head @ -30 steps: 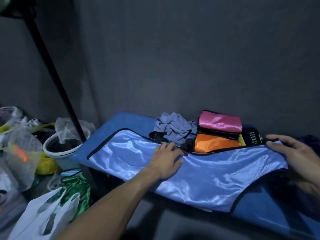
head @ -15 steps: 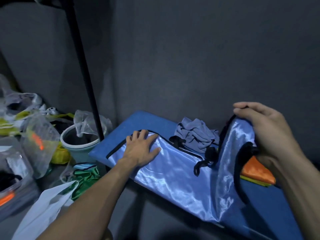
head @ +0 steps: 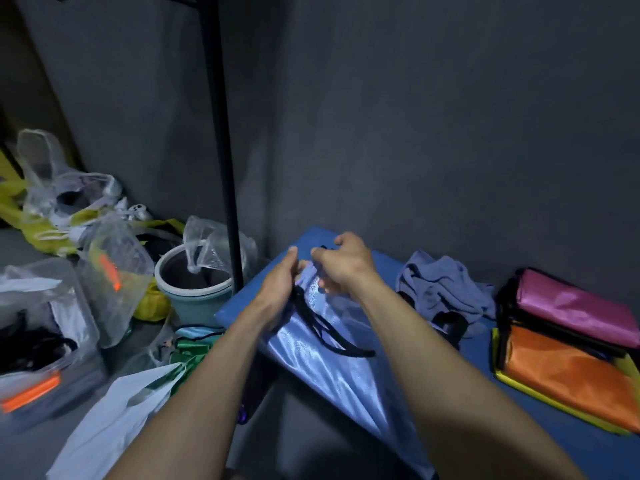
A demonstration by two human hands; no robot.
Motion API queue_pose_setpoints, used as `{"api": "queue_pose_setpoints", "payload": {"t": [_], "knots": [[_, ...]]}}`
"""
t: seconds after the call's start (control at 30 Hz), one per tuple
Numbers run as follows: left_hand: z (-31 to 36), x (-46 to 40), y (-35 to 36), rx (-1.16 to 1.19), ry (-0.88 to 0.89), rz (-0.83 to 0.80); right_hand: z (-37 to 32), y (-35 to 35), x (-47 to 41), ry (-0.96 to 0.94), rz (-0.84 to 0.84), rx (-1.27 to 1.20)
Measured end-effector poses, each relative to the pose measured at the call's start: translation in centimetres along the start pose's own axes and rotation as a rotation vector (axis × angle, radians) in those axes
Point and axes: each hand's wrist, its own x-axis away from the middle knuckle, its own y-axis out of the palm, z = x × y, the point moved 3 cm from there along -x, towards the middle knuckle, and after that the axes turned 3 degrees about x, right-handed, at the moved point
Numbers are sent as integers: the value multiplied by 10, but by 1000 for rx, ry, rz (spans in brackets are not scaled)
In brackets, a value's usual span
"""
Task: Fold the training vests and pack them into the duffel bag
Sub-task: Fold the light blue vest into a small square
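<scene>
Both hands meet at the far left corner of the blue worktop (head: pixel 568 445): the left hand (head: pixel 277 289) and right hand (head: pixel 341 263) each pinch the top edge of the light blue training vest (head: pixel 325 365), fingers curled onto the fabric. That shiny vest lies folded lengthwise across the worktop toward the viewer, its black trim looping on top. A dark pole (head: pixel 221 150) stands just left of the hands. Right of the vest sit a crumpled grey-blue cloth (head: pixel 440 285), then a stack of folded vests, pink (head: pixel 575 306) over orange (head: pixel 568 372). Left, off the worktop, are a white plastic bag (head: pixel 110 424), clear bags (head: pixel 110 268) and a bucket (head: pixel 194 292).
</scene>
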Motion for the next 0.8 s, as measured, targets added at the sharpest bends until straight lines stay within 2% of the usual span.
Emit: {"api": "queue_pose_setpoints", "payload": {"t": [0.03,0.07,0.13,0.2,0.3,0.37,0.43,0.53,0.63,0.73,0.8], "knots": [[3,2,-2,37,-56,-23,7,3,-1,20,-27,4],[4,2,-3,-30,-63,-38,14,1,-2,35,-35,-6],[8,1,-3,-286,34,-32,25,-12,0,-18,9,-2],[7,-5,-5,-535,125,28,40,-33,9,-162,101,165],[6,-13,-7,-728,188,101,73,-68,32,-301,211,439],[12,-12,-5,-826,274,88,95,-88,42,-355,213,553],[18,-11,-2,-818,349,21,109,-102,46,-394,196,617],[37,7,22,-647,418,-185,113,-109,45,-460,162,593],[61,34,49,-439,450,-364,86,-96,46,-490,-42,263],[71,45,60,-309,457,-376,69,-85,35,-385,-285,-82],[67,38,53,-186,383,-261,71,-90,27,-326,-375,-2]]}}
